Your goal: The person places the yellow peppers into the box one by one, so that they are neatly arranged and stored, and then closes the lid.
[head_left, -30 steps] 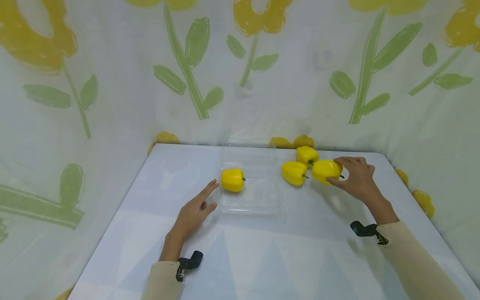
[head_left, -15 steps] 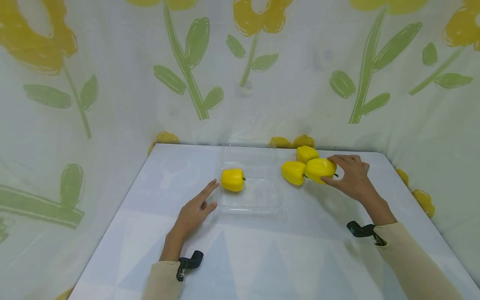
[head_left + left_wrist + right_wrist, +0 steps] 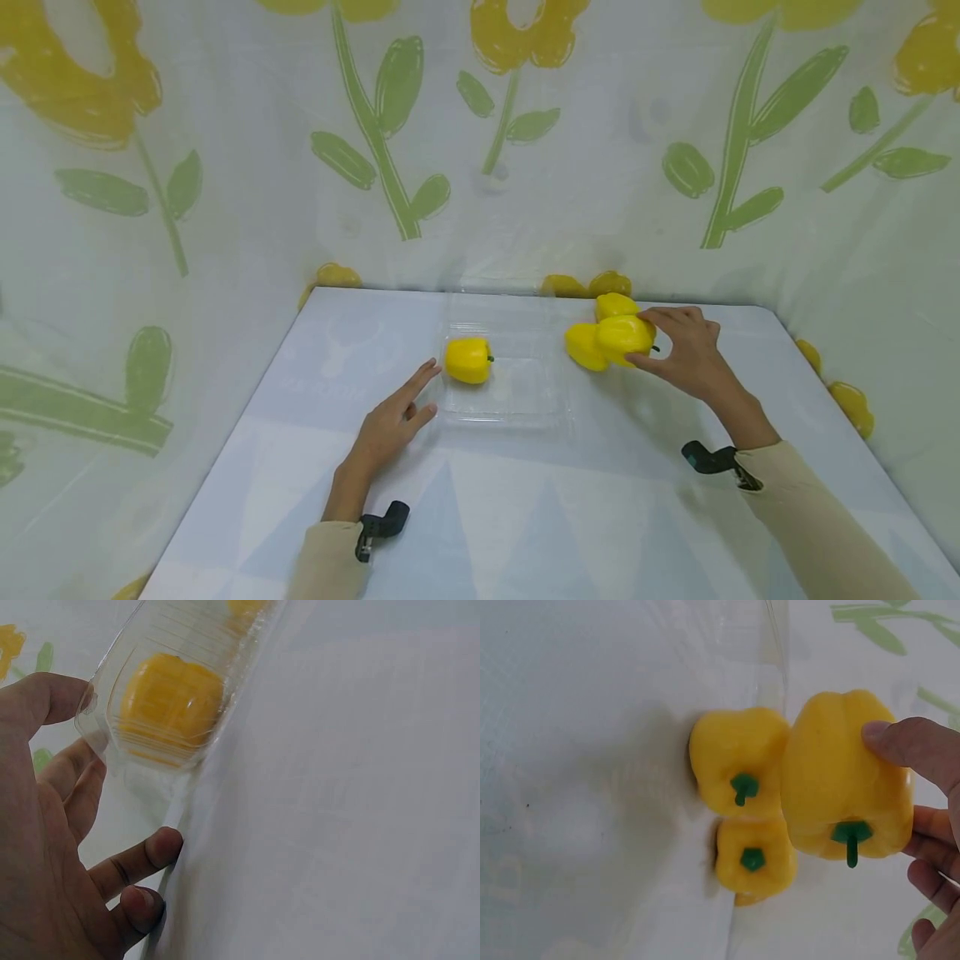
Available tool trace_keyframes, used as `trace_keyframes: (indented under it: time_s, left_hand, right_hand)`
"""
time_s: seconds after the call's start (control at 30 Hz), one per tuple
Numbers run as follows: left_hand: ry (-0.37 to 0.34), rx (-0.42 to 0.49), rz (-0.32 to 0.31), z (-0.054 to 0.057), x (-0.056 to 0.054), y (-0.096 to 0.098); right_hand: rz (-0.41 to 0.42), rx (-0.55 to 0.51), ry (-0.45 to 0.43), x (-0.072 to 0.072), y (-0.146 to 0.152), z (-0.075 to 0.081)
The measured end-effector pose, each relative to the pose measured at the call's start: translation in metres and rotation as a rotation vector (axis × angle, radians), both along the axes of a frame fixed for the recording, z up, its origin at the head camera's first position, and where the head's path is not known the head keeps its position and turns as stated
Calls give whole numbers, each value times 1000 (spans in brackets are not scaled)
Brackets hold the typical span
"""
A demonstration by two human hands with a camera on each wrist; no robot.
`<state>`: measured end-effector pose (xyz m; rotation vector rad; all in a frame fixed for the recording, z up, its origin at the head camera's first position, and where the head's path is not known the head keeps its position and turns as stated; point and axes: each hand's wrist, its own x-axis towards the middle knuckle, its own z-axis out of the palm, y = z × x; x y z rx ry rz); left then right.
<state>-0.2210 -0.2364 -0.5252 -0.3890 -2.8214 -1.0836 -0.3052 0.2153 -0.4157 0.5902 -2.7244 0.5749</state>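
A yellow bell pepper [image 3: 626, 336] with a green stem is held between the thumb and fingers of my right hand [image 3: 684, 350]. In the head view it overlaps two more yellow peppers, a left one [image 3: 583, 347] and a far one [image 3: 617, 305]. The right wrist view shows the held pepper [image 3: 847, 772] closer to the camera than those two. A clear plastic container [image 3: 525, 415] lies with its lid folded back, one yellow pepper [image 3: 467, 361] inside at the left. My left hand [image 3: 386, 429] touches the container's left edge, fingers mostly straight, thumb apart from them.
The table [image 3: 480, 517] is pale with light blue triangles. A white curtain [image 3: 585, 150] with printed yellow flowers and green leaves hangs behind and along both sides. The container's lid [image 3: 495, 307] reaches the table's back edge.
My right hand has moved left with the held pepper, from beside the other peppers to overlapping them in the head view. The left hand and the container have stayed put.
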Motion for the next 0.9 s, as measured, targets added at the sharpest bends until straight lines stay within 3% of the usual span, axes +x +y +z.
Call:
trace_keyframes:
  time_s: [0.9]
  left_hand:
    - [-1,-4,-5,-2,0,-3]
  right_hand:
    - [181,-53,28,-4,-53,0]
